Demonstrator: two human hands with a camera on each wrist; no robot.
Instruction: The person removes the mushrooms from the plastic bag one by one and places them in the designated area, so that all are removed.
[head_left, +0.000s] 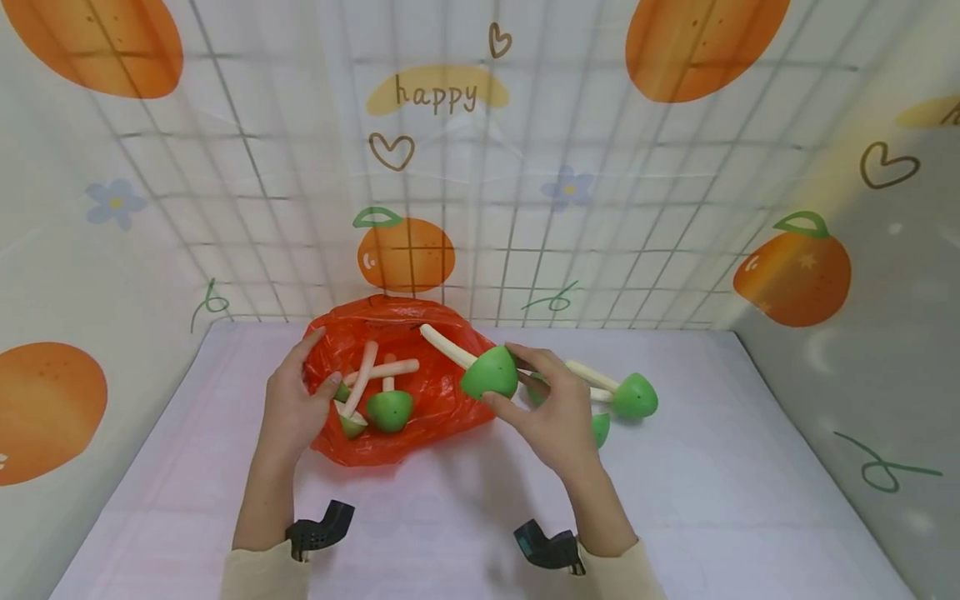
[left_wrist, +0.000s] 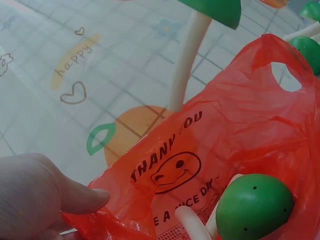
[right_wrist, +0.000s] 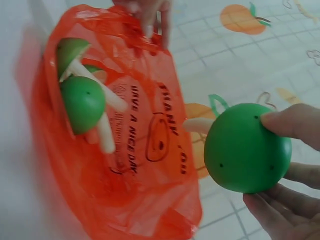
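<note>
A red plastic bag (head_left: 442, 421) lies spread on the table with its mouth gaping. My left hand (head_left: 296, 404) pinches the bag's left edge between thumb and fingers; in the left wrist view the thumb (left_wrist: 82, 195) presses on the film. Inside the bag lie several toy mushrooms (head_left: 390, 412) with green caps and pale stems. Over the bag's right side, my right hand (head_left: 551, 408) holds another green toy mushroom (head_left: 491, 373) by its cap, the stem pointing up and left. The right wrist view shows black dots on that cap (right_wrist: 245, 150).
Right of my right hand, more toy mushrooms (head_left: 636, 396) lie on the white table (head_left: 712, 500), partly hidden by the hand. A printed curtain with a grid (head_left: 510, 275) stands behind the table, and walls rise on both sides.
</note>
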